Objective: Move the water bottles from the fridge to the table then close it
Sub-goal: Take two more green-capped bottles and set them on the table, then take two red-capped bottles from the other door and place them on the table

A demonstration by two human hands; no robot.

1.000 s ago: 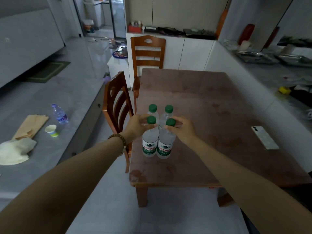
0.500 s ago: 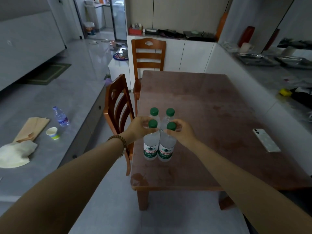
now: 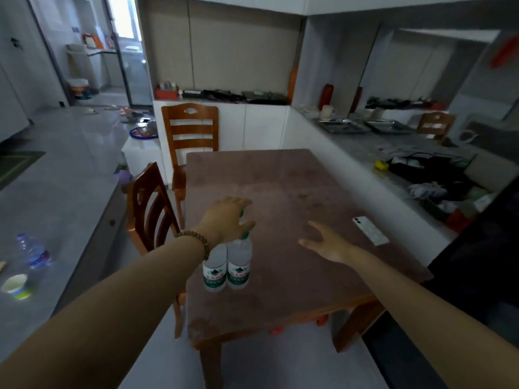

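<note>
Two clear water bottles with green-and-white labels, the left bottle (image 3: 214,272) and the right bottle (image 3: 238,269), stand side by side near the front left of the brown table (image 3: 280,186). My left hand (image 3: 227,217) is spread above their tops and hides the caps; one green cap (image 3: 245,235) peeks out under the thumb. Any bottles behind them are hidden by this hand. My right hand (image 3: 328,244) hovers open over the table to the right, apart from the bottles. No fridge is in view.
A white phone (image 3: 370,230) lies near the table's right edge. Two wooden chairs, one (image 3: 148,203) at the left side and one (image 3: 191,130) at the far end. A bottle (image 3: 33,251) and a paper cup (image 3: 15,286) sit on the low grey surface at left. A cluttered counter (image 3: 421,164) runs along the right.
Both hands were gripping the caps of the two front bottles. My right hand has let go and swung right; my left hand has opened over the tops. The camera has tilted up.
</note>
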